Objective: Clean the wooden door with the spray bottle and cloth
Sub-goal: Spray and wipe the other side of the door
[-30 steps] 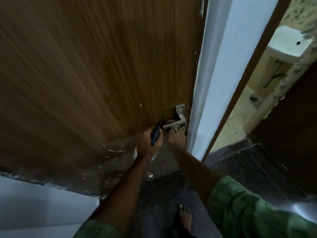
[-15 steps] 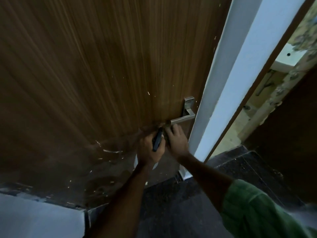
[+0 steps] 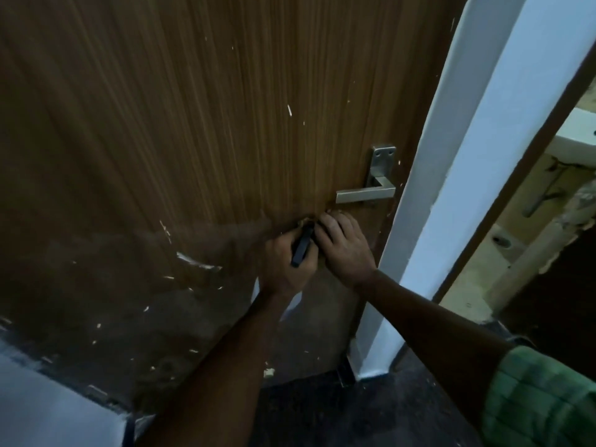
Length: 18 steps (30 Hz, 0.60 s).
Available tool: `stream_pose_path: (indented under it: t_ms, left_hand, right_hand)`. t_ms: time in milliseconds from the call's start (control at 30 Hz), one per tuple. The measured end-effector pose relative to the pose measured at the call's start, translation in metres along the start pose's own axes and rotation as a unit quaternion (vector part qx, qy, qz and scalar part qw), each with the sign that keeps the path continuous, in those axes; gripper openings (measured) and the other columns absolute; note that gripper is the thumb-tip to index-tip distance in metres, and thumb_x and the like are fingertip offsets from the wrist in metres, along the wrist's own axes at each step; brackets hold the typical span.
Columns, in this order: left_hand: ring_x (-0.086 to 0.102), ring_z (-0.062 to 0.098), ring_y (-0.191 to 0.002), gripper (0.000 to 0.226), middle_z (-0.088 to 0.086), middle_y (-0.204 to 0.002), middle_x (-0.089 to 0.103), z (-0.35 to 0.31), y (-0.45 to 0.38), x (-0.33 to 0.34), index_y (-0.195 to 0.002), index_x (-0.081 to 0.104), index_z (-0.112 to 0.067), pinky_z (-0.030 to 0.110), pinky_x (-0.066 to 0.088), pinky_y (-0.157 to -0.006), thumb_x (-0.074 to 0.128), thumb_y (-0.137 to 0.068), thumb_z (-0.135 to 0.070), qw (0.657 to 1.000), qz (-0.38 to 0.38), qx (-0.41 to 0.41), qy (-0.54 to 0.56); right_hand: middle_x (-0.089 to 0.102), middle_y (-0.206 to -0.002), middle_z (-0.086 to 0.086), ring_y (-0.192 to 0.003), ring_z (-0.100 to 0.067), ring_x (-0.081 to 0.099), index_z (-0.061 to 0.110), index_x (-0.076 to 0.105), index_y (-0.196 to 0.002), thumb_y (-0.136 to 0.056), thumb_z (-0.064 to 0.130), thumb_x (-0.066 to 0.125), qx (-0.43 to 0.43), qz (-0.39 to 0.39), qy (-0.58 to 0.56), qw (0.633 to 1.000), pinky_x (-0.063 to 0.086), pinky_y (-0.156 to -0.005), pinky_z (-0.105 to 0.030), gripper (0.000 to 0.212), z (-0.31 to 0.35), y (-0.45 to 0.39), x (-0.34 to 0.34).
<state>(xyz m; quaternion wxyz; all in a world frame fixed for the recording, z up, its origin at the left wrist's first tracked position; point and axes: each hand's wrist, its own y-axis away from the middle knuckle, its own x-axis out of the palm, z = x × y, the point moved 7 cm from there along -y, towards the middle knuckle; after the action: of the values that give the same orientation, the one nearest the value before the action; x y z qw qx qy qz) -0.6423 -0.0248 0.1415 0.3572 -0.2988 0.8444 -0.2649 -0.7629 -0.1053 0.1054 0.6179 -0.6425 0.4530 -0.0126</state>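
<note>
The wooden door (image 3: 225, 124) fills most of the view, its lower part scuffed and flecked with pale marks. My left hand (image 3: 285, 262) grips the spray bottle (image 3: 302, 246) by its black head. The bottle's white body shows below the hand, close to the door. My right hand (image 3: 343, 250) holds a small cloth (image 3: 308, 221) against the door just under the metal lever handle (image 3: 364, 195). Only a sliver of the cloth shows past the bent fingers. Both hands are side by side, nearly touching.
A white door frame (image 3: 451, 188) runs down the right of the door. Beyond it a doorway shows a white basin (image 3: 577, 137) and a pale tiled floor. Dark floor (image 3: 371, 414) lies below, and a white wall panel (image 3: 48, 408) is at the bottom left.
My right hand has come off the lever handle and moved down to the door surface just below it. The left hand with the bottle stayed close beside it.
</note>
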Motion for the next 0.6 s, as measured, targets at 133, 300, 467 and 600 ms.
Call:
stream_pose_path:
  t_ms: [133,300,467,600]
  left_hand:
    - [0.055,0.010,-0.054,0.017,0.003,-0.067,0.069,0.010,0.013,0.002,-0.078,0.072,-0.012,0.017,0.044,-0.055,0.068,-0.093,-0.019,0.999,-0.023,0.030,0.005]
    - [0.051,0.006,-0.047,0.032,-0.009,-0.057,0.056,0.015,0.020,0.014,-0.066,0.060,-0.023,0.011,0.033,-0.049,0.071,-0.095,-0.018,1.000,0.003,0.000,0.028]
    - [0.044,0.008,-0.041,0.047,-0.009,-0.047,0.046,0.009,0.037,0.042,-0.052,0.048,-0.023,0.017,0.027,-0.044,0.074,-0.091,-0.019,0.998,0.045,0.032,0.020]
    - [0.040,0.010,-0.042,0.048,-0.005,-0.049,0.044,0.012,0.055,0.058,-0.050,0.045,-0.019,0.021,0.029,-0.043,0.076,-0.087,-0.020,1.000,0.001,0.006,0.025]
  right_hand:
    - [0.061,-0.136,-0.021,-0.130,-0.036,0.050,0.008,0.053,-0.139,-0.100,0.022,0.064,-0.032,-0.050,0.016,0.998,0.037,-0.116,-0.052,0.043,0.005,-0.001,0.003]
    - [0.062,-0.139,-0.013,-0.128,-0.032,0.055,0.011,0.059,-0.141,-0.107,0.028,0.050,-0.066,-0.096,0.073,0.991,0.039,-0.111,-0.049,0.039,0.000,0.004,-0.018]
    - [0.059,-0.139,-0.014,-0.112,-0.037,0.061,0.017,0.063,-0.136,-0.098,0.029,0.064,0.034,-0.150,0.039,0.987,0.057,-0.081,-0.042,0.041,-0.036,0.031,-0.045]
    - [0.062,-0.132,-0.003,-0.109,-0.030,0.062,0.019,0.066,-0.130,-0.083,0.005,0.074,0.099,-0.135,-0.019,0.986,0.058,-0.075,-0.041,0.049,-0.067,0.056,-0.047]
